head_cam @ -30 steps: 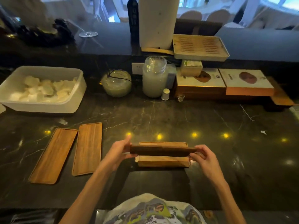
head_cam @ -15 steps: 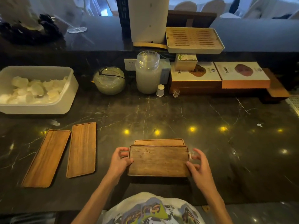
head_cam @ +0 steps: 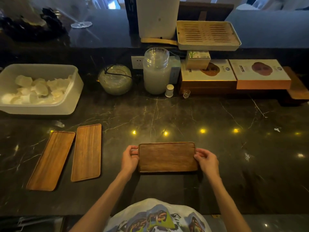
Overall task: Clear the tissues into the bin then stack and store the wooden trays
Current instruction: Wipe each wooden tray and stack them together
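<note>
A dark wooden tray lies flat on a stack in front of me on the black marble counter. My left hand grips its left end and my right hand grips its right end. Only a thin edge of the tray beneath shows at the far side. Two longer, lighter wooden trays lie side by side to the left. A white plastic bin at the far left holds several crumpled tissues.
Along the back wall stand a round glass bowl, a tall glass jar, a small white shaker, flat boxes and a slatted tea tray. A tissue scrap lies by the bin.
The dark tray went from held on edge above the stack to lying flat on it, now lined up over the tray beneath. Both hands stayed at its ends.
</note>
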Demonstrator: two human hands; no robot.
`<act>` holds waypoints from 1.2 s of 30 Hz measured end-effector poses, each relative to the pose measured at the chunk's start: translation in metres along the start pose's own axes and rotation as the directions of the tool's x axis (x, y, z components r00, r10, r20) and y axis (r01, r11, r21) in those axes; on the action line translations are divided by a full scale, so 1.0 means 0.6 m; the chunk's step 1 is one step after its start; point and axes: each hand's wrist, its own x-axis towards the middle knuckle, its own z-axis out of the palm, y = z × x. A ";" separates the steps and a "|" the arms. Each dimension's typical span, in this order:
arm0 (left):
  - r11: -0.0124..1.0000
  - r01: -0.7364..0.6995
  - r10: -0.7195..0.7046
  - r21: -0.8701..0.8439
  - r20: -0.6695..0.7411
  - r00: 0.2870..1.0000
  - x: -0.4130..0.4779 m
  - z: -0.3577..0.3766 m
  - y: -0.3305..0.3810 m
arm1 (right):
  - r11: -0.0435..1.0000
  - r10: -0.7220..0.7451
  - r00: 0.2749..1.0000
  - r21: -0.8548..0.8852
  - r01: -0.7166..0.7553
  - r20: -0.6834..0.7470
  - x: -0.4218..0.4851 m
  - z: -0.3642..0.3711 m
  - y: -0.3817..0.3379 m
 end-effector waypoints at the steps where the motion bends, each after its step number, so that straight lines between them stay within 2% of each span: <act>1: 1.000 0.013 -0.013 0.018 -0.011 1.000 0.005 0.002 -0.003 | 1.000 0.001 1.000 -0.017 -0.001 -0.006 0.002 0.004 0.000; 5: 0.995 0.061 -0.057 0.074 -0.046 0.997 0.022 0.014 -0.010 | 0.995 -0.027 0.998 -0.095 0.022 -0.049 0.004 0.019 0.005; 10: 0.992 0.045 -0.035 0.120 -0.082 0.996 0.027 0.017 -0.022 | 0.985 -0.075 0.994 -0.160 0.062 -0.078 0.002 0.027 0.012; 15: 0.997 0.030 -0.026 0.073 -0.061 0.998 0.031 0.020 -0.025 | 0.974 -0.119 0.987 -0.208 0.095 -0.104 0.002 0.033 0.020; 22: 0.992 -0.013 0.021 0.123 -0.070 0.997 0.038 0.028 -0.028 | 0.992 0.015 0.996 -0.120 -0.026 -0.093 0.022 0.029 0.024; 27: 0.992 -0.024 0.030 0.122 -0.052 0.998 0.042 0.026 -0.035 | 0.991 0.024 0.997 -0.133 -0.033 -0.069 0.029 0.021 0.027; 36: 0.984 0.055 -0.052 0.169 -0.026 0.998 0.052 0.022 -0.037 | 0.992 0.056 0.998 -0.115 -0.057 -0.017 0.029 0.018 0.027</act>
